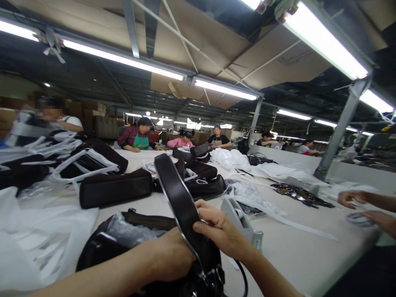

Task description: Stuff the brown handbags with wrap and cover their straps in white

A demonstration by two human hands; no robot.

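Observation:
A dark brown leather bag strap [171, 189] with a zip along its edge stands up in front of me. My right hand [221, 227] pinches it by the right edge, thumb on the near face. Behind the lower part of the strap my left hand [176, 251] is curled against it, its fingertips hidden. Below lies the dark handbag [93, 247] the strap belongs to, with crumpled clear plastic [133, 231] in its opening. Metal fittings [213, 274] sit at the strap's lower end, and a thin black cord hangs on the right.
Several dark bags [116, 187] lie across the table [297, 243], some with white wrapping. A grey tape dispenser [236, 214] stands right of my hand. White sheeting [40, 243] covers the left. A pile of metal hardware [300, 194] and a co-worker's hands [355, 200] are at right.

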